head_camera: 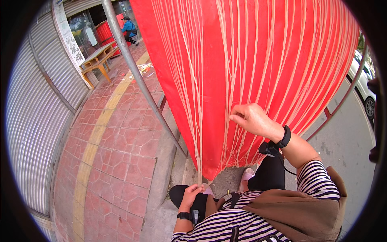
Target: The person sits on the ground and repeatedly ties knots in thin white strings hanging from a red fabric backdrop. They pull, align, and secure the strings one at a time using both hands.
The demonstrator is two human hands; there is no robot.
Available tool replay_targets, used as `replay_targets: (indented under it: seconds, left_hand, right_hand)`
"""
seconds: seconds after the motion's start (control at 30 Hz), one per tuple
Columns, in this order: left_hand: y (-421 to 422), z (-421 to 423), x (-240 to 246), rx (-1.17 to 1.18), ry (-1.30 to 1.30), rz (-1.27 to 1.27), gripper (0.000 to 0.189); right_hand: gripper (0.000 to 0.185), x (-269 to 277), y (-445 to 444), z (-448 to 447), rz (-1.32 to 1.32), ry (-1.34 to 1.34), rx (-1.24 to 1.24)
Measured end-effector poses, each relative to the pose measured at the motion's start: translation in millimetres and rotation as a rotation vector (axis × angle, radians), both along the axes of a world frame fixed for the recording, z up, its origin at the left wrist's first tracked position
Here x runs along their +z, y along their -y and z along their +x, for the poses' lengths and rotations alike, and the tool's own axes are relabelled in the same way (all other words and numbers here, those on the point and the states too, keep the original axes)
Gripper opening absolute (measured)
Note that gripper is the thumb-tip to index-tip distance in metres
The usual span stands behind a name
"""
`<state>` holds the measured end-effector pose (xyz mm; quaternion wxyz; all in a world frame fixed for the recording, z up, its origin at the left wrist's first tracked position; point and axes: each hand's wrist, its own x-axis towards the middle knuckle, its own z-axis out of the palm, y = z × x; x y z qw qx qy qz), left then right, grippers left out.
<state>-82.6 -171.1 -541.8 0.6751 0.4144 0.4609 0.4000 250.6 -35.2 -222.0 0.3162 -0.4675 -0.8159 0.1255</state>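
Observation:
A large red cloth (213, 90) hangs before me, with many long pale threads (257, 45) running down its face. My left hand (192, 192), low above my knee, pinches the lower end of a gathered bundle of pale threads (199, 157) beside the cloth's bottom corner. My right hand (252, 119) is raised in front of the cloth, fingers curled toward the thumb, near another group of strands. Whether a thread lies between those fingertips is too small to tell. Along the lower edge the threads hang loose and tangled.
Metal poles (136, 72) stand left of the cloth, and a curved one (341, 106) at right. A kerb (164, 169) borders the tiled pavement (121, 169). Farther off are a wooden table (99, 59), a seated person in blue (129, 28), roller shutters (33, 121) and a white car (364, 81).

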Motion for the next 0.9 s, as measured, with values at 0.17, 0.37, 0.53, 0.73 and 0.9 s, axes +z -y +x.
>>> replay_targets:
  seconds: [0.17, 0.37, 0.53, 0.73, 0.9]
  left_hand:
    - [-1.2, 8.0, 3.1, -0.022, 0.010, -0.024, 0.021]
    - [6.5, 13.6, 1.4, -0.045, -0.001, -0.015, 0.021]
    - [10.2, 16.7, -1.8, -0.071, 0.010, -0.001, 0.021]
    - [14.1, 19.3, -5.2, -0.074, 0.030, -0.025, 0.021]
    - [14.3, 21.9, -4.2, -0.091, 0.025, -0.001, 0.021]
  right_hand:
    - [0.017, 66.4, -24.2, -20.8, 0.059, -0.465, 0.072]
    - [0.024, 97.5, -50.3, -41.6, 0.181, -0.590, 0.085]
    - [0.027, 109.8, -61.5, -51.6, 0.222, -0.622, 0.080]
    - [0.023, 123.2, -62.2, -53.9, 0.180, -0.625, 0.063]
    - [0.016, 126.5, -64.0, -52.5, 0.142, -0.611, 0.050]
